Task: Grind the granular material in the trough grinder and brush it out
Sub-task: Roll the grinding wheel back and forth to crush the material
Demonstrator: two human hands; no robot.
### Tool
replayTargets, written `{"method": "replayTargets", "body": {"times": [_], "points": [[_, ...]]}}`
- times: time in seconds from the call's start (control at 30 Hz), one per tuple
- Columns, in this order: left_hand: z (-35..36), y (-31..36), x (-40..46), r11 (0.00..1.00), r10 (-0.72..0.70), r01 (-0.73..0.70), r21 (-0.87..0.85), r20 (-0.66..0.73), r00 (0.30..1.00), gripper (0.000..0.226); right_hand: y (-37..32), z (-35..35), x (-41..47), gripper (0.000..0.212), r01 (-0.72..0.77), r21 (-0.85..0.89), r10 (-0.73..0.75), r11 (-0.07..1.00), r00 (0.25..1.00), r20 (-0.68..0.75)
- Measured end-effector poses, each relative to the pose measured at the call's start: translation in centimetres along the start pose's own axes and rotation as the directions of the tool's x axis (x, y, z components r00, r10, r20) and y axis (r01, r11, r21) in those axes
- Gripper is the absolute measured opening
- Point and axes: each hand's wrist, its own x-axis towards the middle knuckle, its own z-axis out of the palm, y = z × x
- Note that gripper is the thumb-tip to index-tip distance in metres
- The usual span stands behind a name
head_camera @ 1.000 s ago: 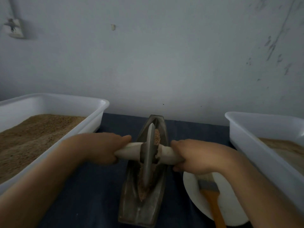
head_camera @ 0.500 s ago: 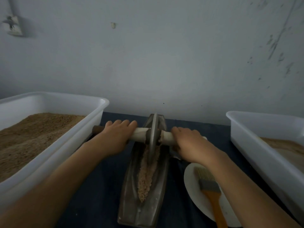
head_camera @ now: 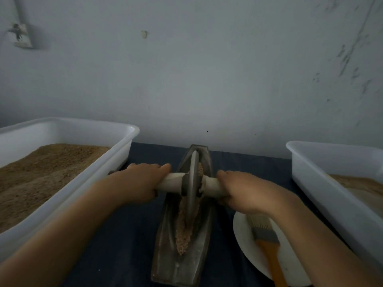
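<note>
Grinding: this is the step in hand; both hands are on the roller and the wheel sits in the trough, so the brushing-out is not yet begun.

Left hand: left hand (head_camera: 143,181) clamped over its end of the pale handle (head_camera: 172,183), fingers curled across the top; a dark tip of the handle pokes out beyond the knuckles, toward the tub on that side.

Right hand: right hand (head_camera: 242,189) wrapped round the other end of the handle, knuckles up, just across the wheel from its partner.

Wheel: metal wheel (head_camera: 192,183) stands upright on edge between the two hands, down in the groove, about midway along the trough (head_camera: 165,255).

Grain: brown grain (head_camera: 183,230) lies in a strip along the groove, mostly on the near side of the wheel, below the wrists; a little shows just beyond the wheel too; it looks coarse, so I judge more passes are wanted.

Brush: brush (head_camera: 267,243) with an orange handle rests on a white plate (head_camera: 242,235), right under the right forearm; untouched.

Tubs: a white tub (head_camera: 116,131) of brown meal outside the left hand; a second tub (head_camera: 310,154) outside the right hand, well apart from the trough.

Next move: even pressure from both hands, wheel kept upright and rolled along the groove over the near strip; lean to one side and grain could spill over the rim; only when it looks fine does the right hand need to let go and drop to the brush.
</note>
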Motion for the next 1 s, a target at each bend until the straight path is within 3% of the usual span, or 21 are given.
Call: {"method": "replayTargets", "body": {"times": [0.17, 0.33, 0.43, 0.57, 0.63, 0.73, 0.87, 1.0], "points": [[-2.4, 0.5, -2.8, 0.996, 0.081, -0.074, -0.04, 0.25, 0.965, 0.031, -0.9, -2.1, -2.3, 0.031, 0.073, 0.069, -0.087, 0.995, 0.97, 0.226], [-1.9, 0.4, -1.7, 0.996, 0.07, -0.056, -0.066, 0.235, 0.97, 0.031, -0.5, -1.8, -1.6, 0.026, 0.037, 0.086, -0.055, 0.996, 0.977, 0.207], [-0.5, 0.0, 0.0, 1.0, -0.004, 0.005, -0.02, 0.092, 0.996, 0.031, 0.0, -0.2, 0.1, 0.024, -0.006, 0.022, 0.006, 1.0, 1.0, 0.023], [2.1, -0.5, 2.7, 0.991, -0.067, 0.094, 0.092, -0.261, 0.963, 0.04, 1.1, 2.1, 2.0, 0.028, -0.06, -0.131, 0.017, 0.989, 0.95, -0.311], [2.9, -0.5, 3.5, 0.989, -0.058, 0.108, 0.105, -0.398, 0.916, 0.042, 1.3, 2.7, 2.6, 0.028, -0.084, -0.121, 0.031, 0.989, 0.922, -0.387], [3.1, -0.4, 3.9, 0.986, -0.042, 0.113, 0.122, -0.478, 0.877, 0.042, 1.6, 3.1, 2.8, 0.03, -0.094, -0.09, 0.05, 0.991, 0.913, -0.405], [2.7, -0.4, 3.1, 0.988, -0.046, 0.1, 0.12, -0.385, 0.922, 0.041, 1.4, 2.6, 2.2, 0.027, -0.071, -0.123, 0.027, 0.99, 0.944, -0.329], [0.8, -0.1, 0.9, 0.997, -0.036, 0.045, 0.066, -0.121, 0.992, 0.043, 0.3, 0.7, 0.7, 0.019, -0.006, -0.057, 0.0, 0.998, 0.994, -0.109]]}}
